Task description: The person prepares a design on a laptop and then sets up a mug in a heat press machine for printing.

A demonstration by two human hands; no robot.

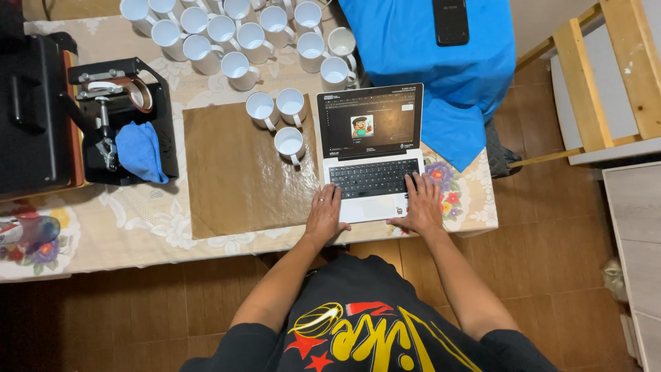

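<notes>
An open silver laptop (372,148) sits near the table's front edge, its dark screen showing a small cartoon picture. My left hand (323,215) rests flat on the laptop's left front corner, fingers spread. Over on the right side of the keyboard and palm rest lies my right hand (420,205), also flat with fingers apart. Neither hand holds anything. Three white mugs (289,143) stand just left of the laptop on a brown sheet (234,186).
Several more white mugs (234,34) crowd the table's back. A black mug press (113,117) with a blue cloth (141,151) stands at the left. A blue fabric (441,55) with a black phone (450,21) lies behind the laptop. A wooden frame (592,83) stands right.
</notes>
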